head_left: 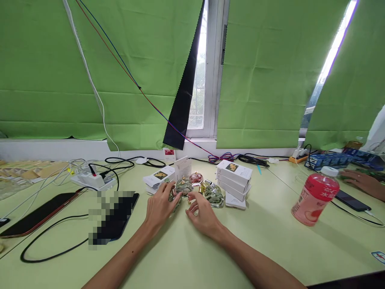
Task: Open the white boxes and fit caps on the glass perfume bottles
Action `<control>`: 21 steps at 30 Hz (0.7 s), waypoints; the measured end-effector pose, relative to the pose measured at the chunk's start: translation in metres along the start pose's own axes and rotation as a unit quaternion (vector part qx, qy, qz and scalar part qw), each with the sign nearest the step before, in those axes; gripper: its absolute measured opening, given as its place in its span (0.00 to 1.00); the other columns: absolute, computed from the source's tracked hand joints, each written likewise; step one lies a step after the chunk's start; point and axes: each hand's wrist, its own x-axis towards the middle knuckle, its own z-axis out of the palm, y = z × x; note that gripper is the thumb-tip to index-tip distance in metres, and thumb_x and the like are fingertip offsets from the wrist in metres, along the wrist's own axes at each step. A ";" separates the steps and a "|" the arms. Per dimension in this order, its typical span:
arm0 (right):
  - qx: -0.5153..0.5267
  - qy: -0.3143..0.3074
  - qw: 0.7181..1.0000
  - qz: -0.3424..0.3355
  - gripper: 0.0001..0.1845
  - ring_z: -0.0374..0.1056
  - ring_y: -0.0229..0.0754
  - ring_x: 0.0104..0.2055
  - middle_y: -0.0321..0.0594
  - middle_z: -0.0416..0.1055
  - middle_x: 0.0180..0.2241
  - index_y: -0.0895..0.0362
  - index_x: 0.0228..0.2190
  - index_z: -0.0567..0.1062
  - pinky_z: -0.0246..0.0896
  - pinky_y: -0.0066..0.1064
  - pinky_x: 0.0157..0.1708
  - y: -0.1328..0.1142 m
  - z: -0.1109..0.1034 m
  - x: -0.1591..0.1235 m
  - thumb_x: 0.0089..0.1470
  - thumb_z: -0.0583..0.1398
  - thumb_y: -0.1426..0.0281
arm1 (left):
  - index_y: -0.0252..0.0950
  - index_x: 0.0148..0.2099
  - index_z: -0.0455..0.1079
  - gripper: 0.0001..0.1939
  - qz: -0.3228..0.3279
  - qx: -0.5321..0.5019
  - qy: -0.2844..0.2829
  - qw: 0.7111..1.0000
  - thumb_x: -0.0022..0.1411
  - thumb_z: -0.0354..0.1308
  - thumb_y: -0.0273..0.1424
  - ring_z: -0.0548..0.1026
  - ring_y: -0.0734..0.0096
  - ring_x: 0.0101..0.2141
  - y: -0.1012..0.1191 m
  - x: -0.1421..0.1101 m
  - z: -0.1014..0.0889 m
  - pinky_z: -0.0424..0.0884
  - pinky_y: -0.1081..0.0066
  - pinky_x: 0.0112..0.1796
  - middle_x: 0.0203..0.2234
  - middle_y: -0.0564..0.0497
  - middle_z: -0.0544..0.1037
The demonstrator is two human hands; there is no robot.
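My left hand (159, 206) curls over a clear glass bottle (177, 204), which its fingers partly hide. Close beside it, my right hand (202, 214) has its fingers bent into a pinch near a small gold-coloured piece; what lies between the fingertips is too small to make out. Just beyond the hands stand a rounded glass perfume bottle (184, 186) and a bottle with a reddish face (196, 178). To the right of my right hand lies another ribbed glass bottle (214, 195), with gold-coloured fittings (205, 185) next to it.
White boxes are stacked on the right (233, 180) and left (159, 176) of the bottles. A pink drink bottle (314, 196) stands farther right, near another person's hand (362, 180). Phones (39, 212), a power strip (92, 178) and looping cables occupy the left side.
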 end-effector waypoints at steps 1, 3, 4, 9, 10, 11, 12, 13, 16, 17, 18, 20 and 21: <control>-0.001 0.000 1.000 0.000 0.24 0.70 0.35 0.30 0.41 0.68 0.43 0.56 0.49 0.67 0.73 0.33 0.35 0.001 0.000 0.000 0.50 0.60 0.78 | 0.41 0.53 0.71 0.16 -0.006 0.006 -0.002 1.000 0.66 0.55 0.40 0.77 0.63 0.33 0.000 0.000 0.000 0.61 0.72 0.25 0.40 0.48 0.77; -0.001 -0.002 1.000 0.001 0.22 0.70 0.35 0.30 0.41 0.68 0.43 0.56 0.48 0.67 0.72 0.33 0.35 0.002 0.001 0.000 0.50 0.60 0.78 | 0.41 0.53 0.70 0.17 -0.016 0.018 -0.006 1.000 0.66 0.56 0.41 0.77 0.63 0.33 0.001 0.001 0.000 0.60 0.72 0.24 0.41 0.47 0.76; -0.002 -0.002 1.000 0.002 0.22 0.70 0.35 0.30 0.42 0.68 0.43 0.57 0.48 0.67 0.72 0.33 0.34 0.002 0.000 0.001 0.50 0.60 0.78 | 0.41 0.54 0.70 0.17 -0.019 0.023 -0.006 1.000 0.66 0.56 0.41 0.77 0.63 0.33 0.001 0.001 -0.001 0.60 0.72 0.24 0.41 0.47 0.75; -0.015 -0.004 1.000 0.012 0.21 0.69 0.36 0.30 0.41 0.69 0.41 0.57 0.47 0.68 0.71 0.33 0.34 -0.003 -0.002 0.001 0.49 0.60 0.79 | 0.39 0.57 0.67 0.22 -0.038 0.045 0.009 0.998 0.66 0.55 0.43 0.76 0.61 0.35 0.002 0.003 -0.003 0.61 0.71 0.24 0.43 0.45 0.73; -0.018 -0.004 1.000 0.013 0.21 0.69 0.36 0.30 0.41 0.69 0.41 0.57 0.46 0.68 0.71 0.33 0.34 -0.004 -0.002 0.001 0.49 0.60 0.79 | 0.38 0.58 0.66 0.23 -0.043 0.048 0.011 0.998 0.66 0.56 0.43 0.76 0.60 0.36 0.002 0.003 -0.003 0.62 0.71 0.24 0.44 0.45 0.72; -0.020 -0.004 1.000 0.015 0.21 0.69 0.35 0.30 0.41 0.70 0.41 0.57 0.46 0.68 0.71 0.33 0.34 -0.005 -0.002 0.001 0.49 0.60 0.79 | 0.38 0.59 0.64 0.24 -0.047 0.050 0.015 0.998 0.65 0.56 0.43 0.76 0.59 0.37 0.002 0.003 -0.004 0.63 0.71 0.25 0.45 0.44 0.71; -0.023 -0.004 1.000 0.016 0.21 0.69 0.35 0.30 0.41 0.70 0.41 0.57 0.46 0.68 0.71 0.33 0.34 -0.005 -0.003 0.001 0.49 0.60 0.79 | 0.37 0.59 0.63 0.25 -0.050 0.050 0.018 0.997 0.65 0.56 0.43 0.75 0.58 0.38 0.001 0.003 -0.004 0.64 0.70 0.25 0.45 0.43 0.71; -0.025 -0.005 1.000 0.017 0.21 0.69 0.35 0.30 0.40 0.70 0.41 0.57 0.46 0.68 0.71 0.33 0.34 -0.006 -0.003 0.001 0.49 0.60 0.79 | 0.37 0.60 0.62 0.26 -0.052 0.050 0.022 0.997 0.65 0.56 0.43 0.75 0.56 0.41 0.001 0.004 -0.004 0.66 0.69 0.26 0.46 0.43 0.70; -0.031 -0.007 0.999 0.018 0.20 0.70 0.36 0.30 0.40 0.70 0.41 0.56 0.46 0.68 0.71 0.33 0.34 -0.007 -0.003 0.001 0.50 0.59 0.79 | 0.37 0.61 0.61 0.27 -0.046 0.057 0.037 0.997 0.64 0.56 0.43 0.72 0.52 0.46 -0.002 0.005 -0.003 0.70 0.66 0.31 0.47 0.41 0.70; -0.033 -0.008 0.999 0.017 0.20 0.70 0.36 0.30 0.40 0.70 0.40 0.56 0.46 0.68 0.71 0.33 0.34 -0.007 -0.003 0.001 0.50 0.59 0.79 | 0.37 0.61 0.61 0.27 -0.041 0.062 0.041 0.996 0.64 0.56 0.43 0.72 0.51 0.47 -0.003 0.006 -0.002 0.71 0.65 0.34 0.47 0.41 0.70; -0.034 -0.008 0.999 0.017 0.20 0.70 0.36 0.30 0.40 0.70 0.40 0.56 0.45 0.68 0.71 0.33 0.35 -0.007 -0.003 0.001 0.50 0.59 0.79 | 0.37 0.60 0.61 0.27 -0.037 0.065 0.044 0.996 0.64 0.57 0.43 0.71 0.51 0.47 -0.004 0.006 -0.002 0.71 0.63 0.37 0.47 0.41 0.71; -0.036 -0.008 0.999 0.017 0.19 0.70 0.36 0.30 0.39 0.71 0.40 0.56 0.45 0.68 0.71 0.32 0.34 -0.007 -0.003 0.001 0.50 0.59 0.80 | 0.36 0.60 0.60 0.27 -0.030 0.063 0.045 0.997 0.64 0.56 0.43 0.72 0.50 0.47 -0.005 0.007 -0.001 0.71 0.61 0.41 0.47 0.40 0.72; -0.036 -0.009 0.999 0.018 0.19 0.70 0.36 0.30 0.39 0.71 0.40 0.56 0.45 0.69 0.71 0.32 0.34 -0.007 -0.003 0.001 0.50 0.59 0.79 | 0.36 0.60 0.60 0.27 -0.030 0.056 0.043 0.997 0.65 0.56 0.43 0.72 0.50 0.47 -0.005 0.007 -0.001 0.71 0.60 0.42 0.47 0.40 0.73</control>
